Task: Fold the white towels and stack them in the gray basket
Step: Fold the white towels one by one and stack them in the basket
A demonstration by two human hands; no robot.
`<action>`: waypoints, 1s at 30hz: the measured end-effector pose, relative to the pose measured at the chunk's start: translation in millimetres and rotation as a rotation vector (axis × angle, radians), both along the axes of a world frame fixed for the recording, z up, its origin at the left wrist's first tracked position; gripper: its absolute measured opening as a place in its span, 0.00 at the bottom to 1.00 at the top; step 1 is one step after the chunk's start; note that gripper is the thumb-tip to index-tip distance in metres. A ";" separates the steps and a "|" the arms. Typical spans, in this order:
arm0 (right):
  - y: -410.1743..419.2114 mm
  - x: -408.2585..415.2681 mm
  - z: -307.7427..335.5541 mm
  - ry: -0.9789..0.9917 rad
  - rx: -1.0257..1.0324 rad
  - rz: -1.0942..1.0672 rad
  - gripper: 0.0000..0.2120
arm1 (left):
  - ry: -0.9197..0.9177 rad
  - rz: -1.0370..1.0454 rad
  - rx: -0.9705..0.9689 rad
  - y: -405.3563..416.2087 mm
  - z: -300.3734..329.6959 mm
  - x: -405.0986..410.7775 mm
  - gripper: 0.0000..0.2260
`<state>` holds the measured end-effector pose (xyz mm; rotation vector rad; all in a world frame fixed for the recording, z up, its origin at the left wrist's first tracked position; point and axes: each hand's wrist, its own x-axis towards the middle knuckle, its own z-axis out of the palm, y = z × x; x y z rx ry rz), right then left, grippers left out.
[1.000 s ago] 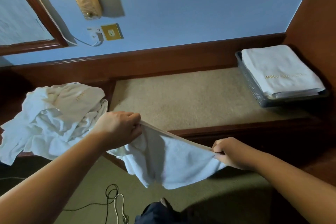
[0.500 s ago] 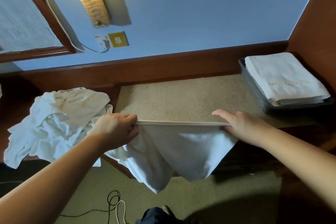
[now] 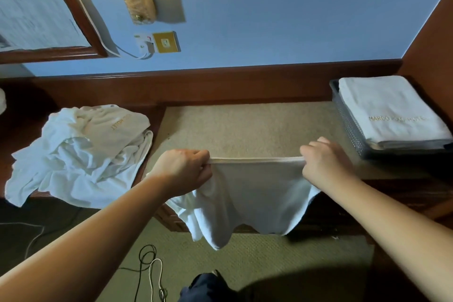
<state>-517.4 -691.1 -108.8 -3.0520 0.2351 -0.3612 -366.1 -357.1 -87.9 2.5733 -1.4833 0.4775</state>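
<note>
Both bare forearms extend from the near edge toward the far side and converge slightly. The left hand (image 3: 182, 170) is closed in a fist, knuckles up, fingers curled round the left end of the towel hem (image 3: 255, 160). The right hand (image 3: 326, 163) is set at the same height, well apart from the left, back of hand up, fingers curled down over the right end of the hem and pinching it. The hem runs taut and level between the two hands.
</note>
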 end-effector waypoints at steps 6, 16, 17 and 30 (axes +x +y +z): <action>9.1 1.5 -11.9 -0.335 0.156 0.051 0.09 | 0.005 0.067 0.020 -15.2 -0.3 -11.8 0.11; 54.0 1.2 40.5 0.307 0.075 0.196 0.44 | 0.047 0.009 -0.037 -47.5 1.9 -33.0 0.11; 59.0 3.0 44.2 0.335 0.075 0.215 0.44 | 0.035 -0.020 -0.037 -50.4 2.1 -34.6 0.11; 54.5 -1.8 55.4 0.486 0.283 0.297 0.26 | 0.011 -0.155 -0.042 -54.4 2.9 -39.8 0.09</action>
